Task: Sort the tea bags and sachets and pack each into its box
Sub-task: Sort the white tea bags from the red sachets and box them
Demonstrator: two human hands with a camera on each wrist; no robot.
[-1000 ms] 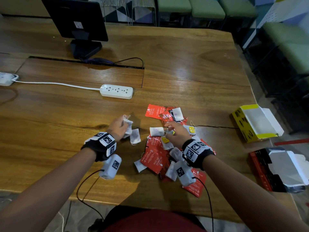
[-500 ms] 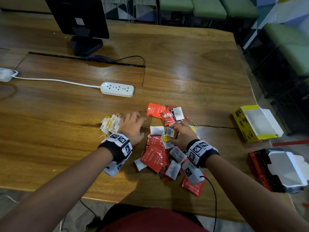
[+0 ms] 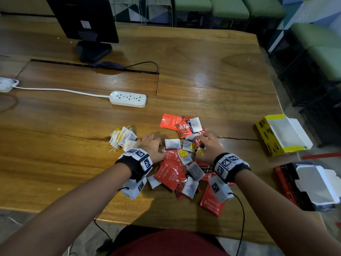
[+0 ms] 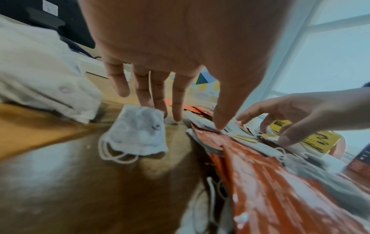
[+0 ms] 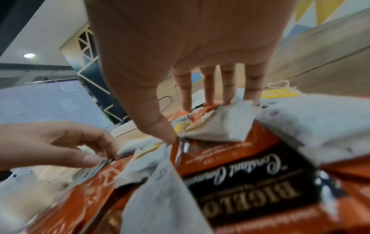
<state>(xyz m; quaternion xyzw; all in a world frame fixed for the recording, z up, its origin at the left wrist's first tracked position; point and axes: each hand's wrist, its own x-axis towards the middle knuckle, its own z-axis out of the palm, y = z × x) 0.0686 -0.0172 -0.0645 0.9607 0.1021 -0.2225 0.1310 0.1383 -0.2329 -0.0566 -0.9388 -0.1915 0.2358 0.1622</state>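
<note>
A mixed pile of red sachets (image 3: 170, 175) and white tea bags (image 3: 190, 187) lies in front of me on the table. A sorted stack of white tea bags (image 3: 122, 138) sits to its left. My left hand (image 3: 150, 145) is between the stack and the pile, fingers straight, fingertips (image 4: 158, 109) touching the far edge of a loose tea bag (image 4: 138, 134). My right hand (image 3: 204, 143) is on the pile and pinches a crumpled white tea bag (image 5: 220, 126) between thumb and fingertips. The open yellow box (image 3: 282, 134) and red-and-black box (image 3: 287, 183) stand at the right.
A white power strip (image 3: 128, 98) with its cable lies behind the pile. A black monitor (image 3: 84, 17) stands at the far left of the wooden table (image 3: 212, 71). The red-and-black box sits at the table's right edge, with green seats (image 3: 228, 6) beyond.
My left hand set the tea bags it held onto the stack at the left and came back right to the pile, holding nothing. My right hand stayed on the pile.
</note>
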